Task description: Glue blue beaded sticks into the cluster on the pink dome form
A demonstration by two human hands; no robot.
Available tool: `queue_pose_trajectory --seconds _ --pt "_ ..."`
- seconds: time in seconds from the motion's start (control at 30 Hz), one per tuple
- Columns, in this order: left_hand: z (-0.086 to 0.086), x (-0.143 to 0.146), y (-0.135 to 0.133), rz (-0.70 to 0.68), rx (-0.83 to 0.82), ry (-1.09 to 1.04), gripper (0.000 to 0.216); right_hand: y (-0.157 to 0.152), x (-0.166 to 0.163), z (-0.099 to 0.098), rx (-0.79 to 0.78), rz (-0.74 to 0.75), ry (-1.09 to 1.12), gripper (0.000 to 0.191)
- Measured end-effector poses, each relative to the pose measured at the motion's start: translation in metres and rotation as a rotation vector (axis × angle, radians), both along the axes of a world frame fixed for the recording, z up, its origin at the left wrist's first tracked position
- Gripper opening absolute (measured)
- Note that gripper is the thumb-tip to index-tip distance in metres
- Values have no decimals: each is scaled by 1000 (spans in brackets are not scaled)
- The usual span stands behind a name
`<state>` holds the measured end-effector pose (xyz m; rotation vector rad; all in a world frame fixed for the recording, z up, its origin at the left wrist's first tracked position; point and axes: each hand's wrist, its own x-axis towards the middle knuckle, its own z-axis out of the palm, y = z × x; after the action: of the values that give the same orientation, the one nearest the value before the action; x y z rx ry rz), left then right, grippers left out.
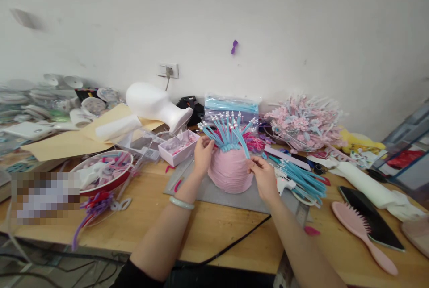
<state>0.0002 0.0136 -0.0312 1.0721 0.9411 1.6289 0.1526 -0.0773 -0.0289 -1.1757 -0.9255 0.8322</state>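
Note:
A pink ribbed dome sits on a grey mat, with blue fuzzy pipe-cleaner stems fanning up from its top. White beads tip the stems. My left hand is closed at the dome's upper left side, fingertips pressed together beside the lowest stems; what they grip is hidden. On the right, my right hand pinches the lower end of a blue pipe-cleaner stem that leans against the dome's right side. More bead-tipped blue stems lie in a bundle just right of that hand.
A small lilac box and a white foam mannequin head stand behind left. Farther left is a red-rimmed bowl of scraps. A pink flower headpiece is back right; a hairbrush and dark tablet lie right.

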Motion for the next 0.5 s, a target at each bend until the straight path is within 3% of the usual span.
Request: queue_pose_trajectory --seconds 0.2,0.5 --pt "1 1 0 -45 -109 -195 22 -2 1 0 -1 8 24 20" --pt "-4 4 5 -103 -53 -308 28 -1 1 -4 -14 7 4 21"
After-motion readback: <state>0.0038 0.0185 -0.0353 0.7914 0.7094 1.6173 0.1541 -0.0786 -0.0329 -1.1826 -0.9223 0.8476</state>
